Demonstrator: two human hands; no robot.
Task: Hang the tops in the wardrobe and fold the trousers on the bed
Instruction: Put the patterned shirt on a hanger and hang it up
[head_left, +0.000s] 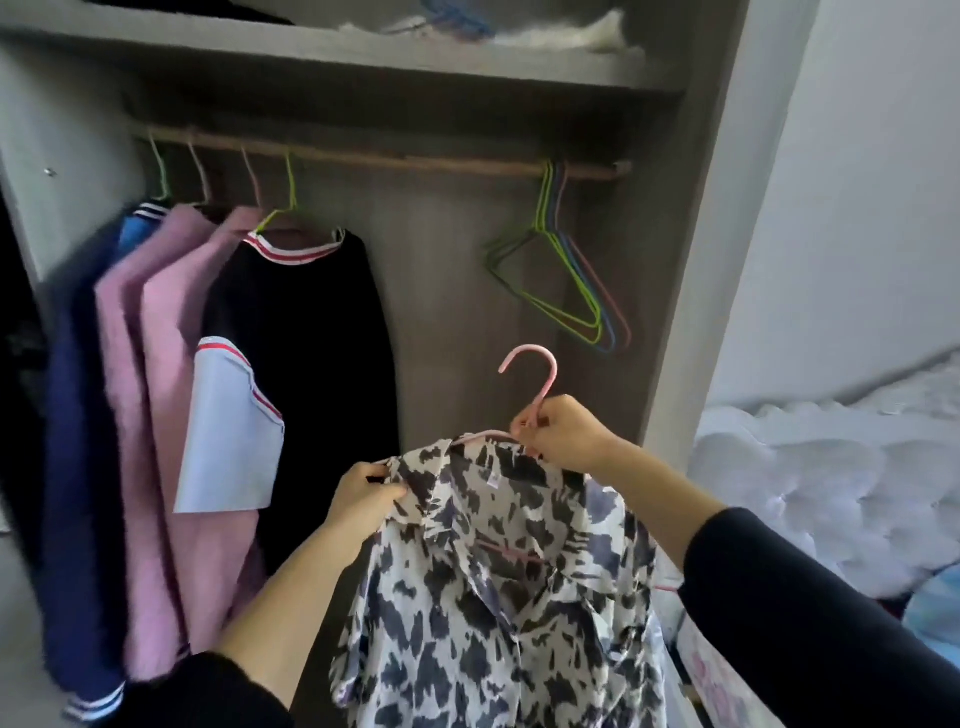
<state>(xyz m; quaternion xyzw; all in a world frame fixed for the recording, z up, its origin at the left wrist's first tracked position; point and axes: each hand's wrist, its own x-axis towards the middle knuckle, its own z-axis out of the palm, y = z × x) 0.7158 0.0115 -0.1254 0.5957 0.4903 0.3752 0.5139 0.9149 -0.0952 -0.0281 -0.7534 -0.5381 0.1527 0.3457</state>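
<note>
A black-and-white patterned shirt (498, 582) hangs on a pink hanger (540, 374) in front of the open wardrobe. My right hand (563, 431) grips the hanger's neck just below the hook. My left hand (366, 493) pinches the shirt's left shoulder at the collar. The hook points up, well below the wooden rail (415, 158). Several tops hang at the rail's left end: a navy one (78, 467), two pink ones (150, 415) and a black one with white sleeves (306, 338).
Empty green, blue and pink hangers (566, 280) hang at the rail's right end. A bare stretch of rail lies between them and the tops. A shelf (363, 57) runs above. The wardrobe side panel (696, 260) stands right, with a bed's white bedding (831, 493) beyond.
</note>
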